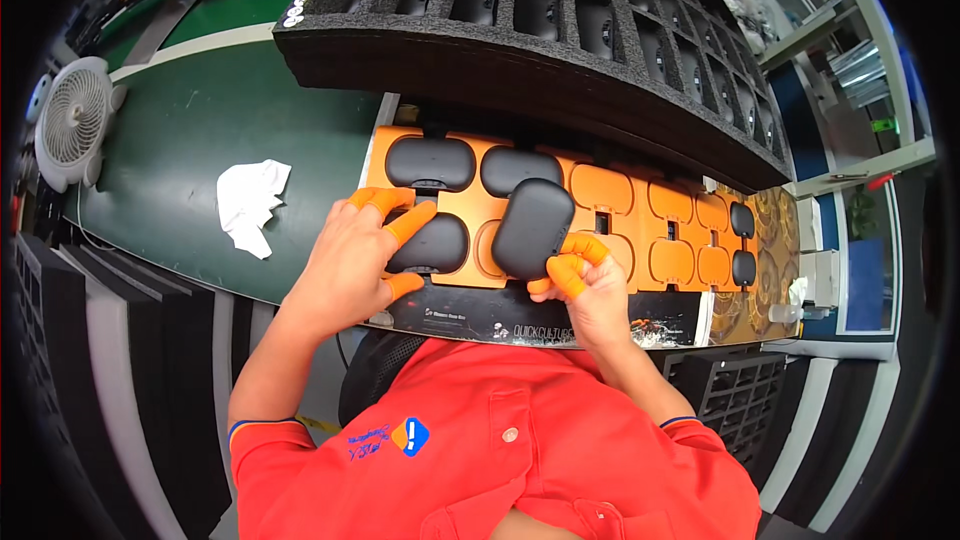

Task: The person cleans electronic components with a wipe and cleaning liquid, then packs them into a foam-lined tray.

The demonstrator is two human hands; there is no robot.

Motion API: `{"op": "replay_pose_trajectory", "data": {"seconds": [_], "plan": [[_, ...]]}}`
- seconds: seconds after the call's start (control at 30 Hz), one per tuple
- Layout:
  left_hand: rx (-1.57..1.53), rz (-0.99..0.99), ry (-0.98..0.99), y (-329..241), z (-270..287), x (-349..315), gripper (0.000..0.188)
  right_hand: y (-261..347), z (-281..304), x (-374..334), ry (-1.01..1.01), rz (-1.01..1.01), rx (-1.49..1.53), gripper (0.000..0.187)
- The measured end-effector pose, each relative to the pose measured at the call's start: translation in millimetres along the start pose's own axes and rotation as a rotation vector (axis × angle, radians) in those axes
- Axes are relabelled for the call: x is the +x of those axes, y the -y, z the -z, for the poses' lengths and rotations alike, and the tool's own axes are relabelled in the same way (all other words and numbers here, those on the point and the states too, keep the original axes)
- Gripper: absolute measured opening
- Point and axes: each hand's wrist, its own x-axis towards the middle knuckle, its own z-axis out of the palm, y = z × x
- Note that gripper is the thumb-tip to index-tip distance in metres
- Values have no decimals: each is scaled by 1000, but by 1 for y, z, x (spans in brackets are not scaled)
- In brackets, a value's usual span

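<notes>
My right hand (592, 292), in orange finger cots, pinches a rounded black case (535, 228) by its lower right edge. The case is tilted over an orange tray (470, 207) and partly covers one of its recesses. My left hand (345, 265), also in orange finger cots, straddles another black case (437, 244) in the tray's near left recess. Its fingers lie at the far edge and its thumb at the near edge. Two more black cases, one at the far left (430, 162) and one beside it (518, 171), sit in the back row.
Beyond the tray stands a dark foam rack (480, 48) with black items in its compartments. A crumpled white cloth (250, 205) lies on the green tabletop (190, 140), with a white fan (80, 120) at far left. Two small black pieces (743, 240) sit at the tray's right end.
</notes>
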Motion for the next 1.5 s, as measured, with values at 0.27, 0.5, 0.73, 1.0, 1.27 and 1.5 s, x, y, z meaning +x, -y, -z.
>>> {"op": "replay_pose_trajectory", "data": {"seconds": [0.27, 0.5, 0.73, 1.0, 1.27, 1.5], "plan": [[-476, -192, -375, -48, -18, 25, 61, -21, -36, -16, -48, 351, 18, 22], [-280, -203, -207, -38, -37, 42, 42, 0, 6, -31, 174, 304, -741, 23], [-158, -298, -163, -52, -41, 70, 26, 27, 43, -39, 23, 321, -760, 19], [-177, -291, -49, -35, -43, 73, 27, 168, 88, 15, 53, 900, -1006, 19], [-254, -215, -240, -61, 5, 83, 31, 334, 146, 287, -500, 870, -1680, 25], [-179, -156, -360, -42, 13, 94, 31, 334, 167, 402, -621, 664, -1863, 16]]}}
